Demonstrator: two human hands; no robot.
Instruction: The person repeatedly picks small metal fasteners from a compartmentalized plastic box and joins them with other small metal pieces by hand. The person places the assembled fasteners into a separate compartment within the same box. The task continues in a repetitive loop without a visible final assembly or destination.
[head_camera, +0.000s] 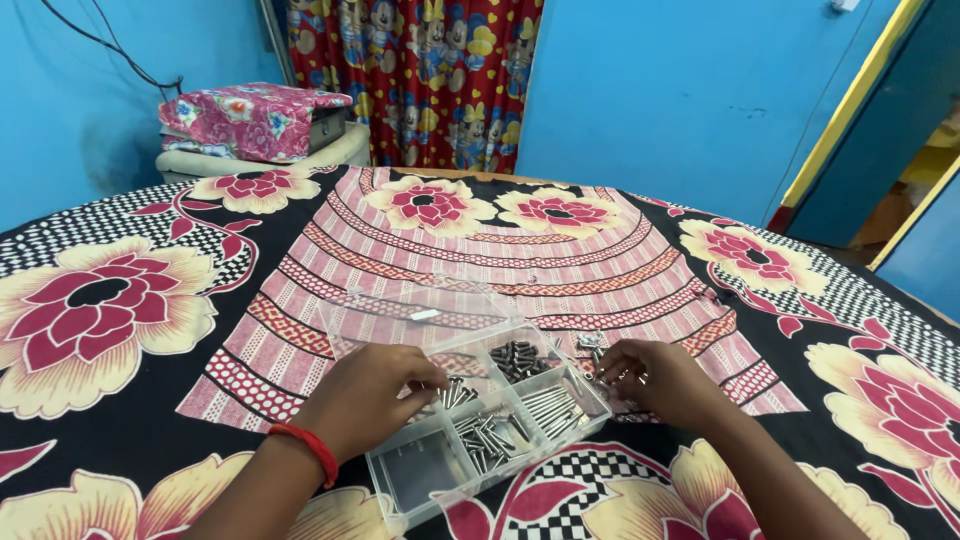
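A clear plastic compartment box (420, 480) lies on the flowered bedspread (120, 300) with its transparent lid (400, 315) folded open behind it. Its sections hold several silver screws (485, 437), long pins (550, 405) and dark short screws (517, 358). My left hand (365, 395), a red band on the wrist, rests on the box's left side with fingertips at the screws in a middle section. My right hand (655, 380) sits at the box's right edge, fingers curled around small metal parts (592, 343) lying on the cloth.
The bedspread covers a wide bed in black, pink and red. A folded floral bundle (250, 118) lies on a cushion at the far left. A patterned curtain (415, 70) and blue walls stand behind. A doorway (900, 160) opens at the right.
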